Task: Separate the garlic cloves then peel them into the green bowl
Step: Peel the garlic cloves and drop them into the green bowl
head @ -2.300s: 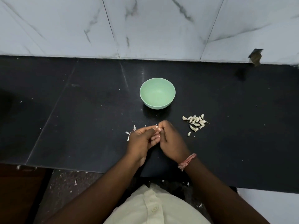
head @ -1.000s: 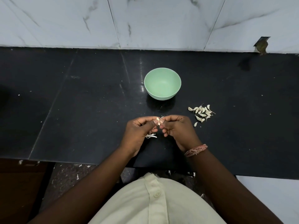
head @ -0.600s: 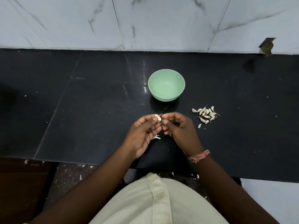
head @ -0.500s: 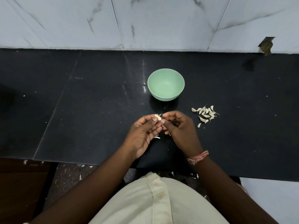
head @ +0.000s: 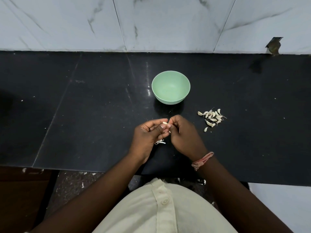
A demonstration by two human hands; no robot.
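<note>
A black stone counter [head: 87, 115] runs below white marble wall tiles [head: 168, 22]. Both the left hand [head: 148, 135] and right hand [head: 183, 133] pinch one garlic clove [head: 165, 123]; the green bowl [head: 170, 89] sits beyond it, loose cloves [head: 212, 117] to its right, peel scraps [head: 160, 142] beneath. Compared with a moment ago, the fingertips have closed tighter on the clove.

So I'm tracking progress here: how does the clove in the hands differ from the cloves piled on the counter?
The garlic clove is single and held up, pinched between the left hand and right hand; the pile of cloves is many, lying loose on the black counter, untouched. The held one is in front of the green bowl; the pile lies right of it. Both are pale, and neither is in the bowl.
</note>
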